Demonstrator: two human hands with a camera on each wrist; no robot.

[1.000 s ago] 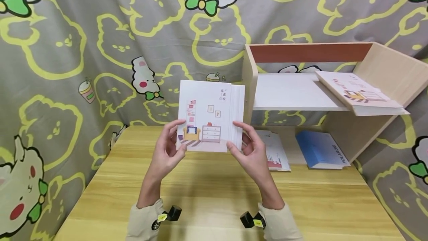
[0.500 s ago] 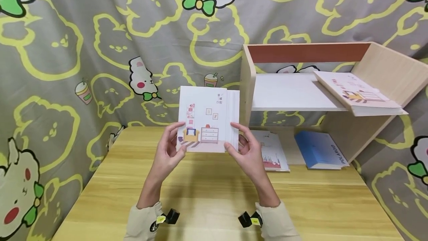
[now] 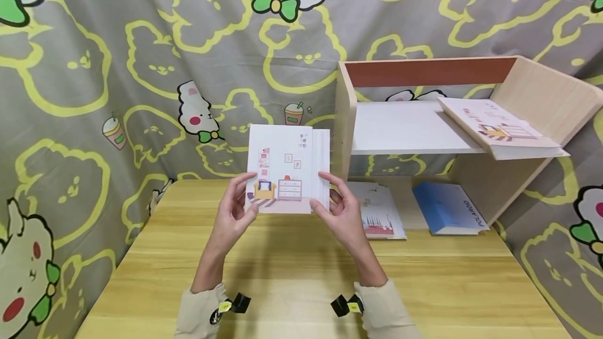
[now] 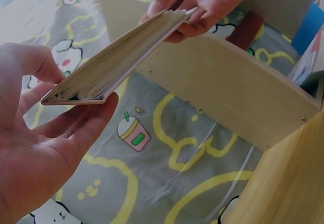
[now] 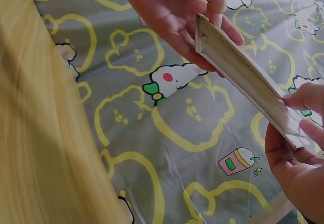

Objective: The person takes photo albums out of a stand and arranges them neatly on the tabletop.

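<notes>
In the head view, a thin book is held up over the wooden table. Its white cover shows a yellow armchair and a chest of drawers. My left hand pinches the left edge, thumb in front and other fingers behind. At the opposite edge my right hand grips in the same manner, where a strip of pages juts out past the cover. The left wrist view shows the lower edge of the book with its pages slightly spread. From the right wrist, the book appears slanted between both hands.
A wooden shelf unit stands at the back right. On its upper board lies a pinkish book, jutting over the front. Below are a blue POLAROID book and a white illustrated book. A patterned curtain hangs behind the table.
The book's top edge has sunk lower and its cover looks shorter, as if tipped back. Both hands keep their grip while the whole view shifts slightly.
</notes>
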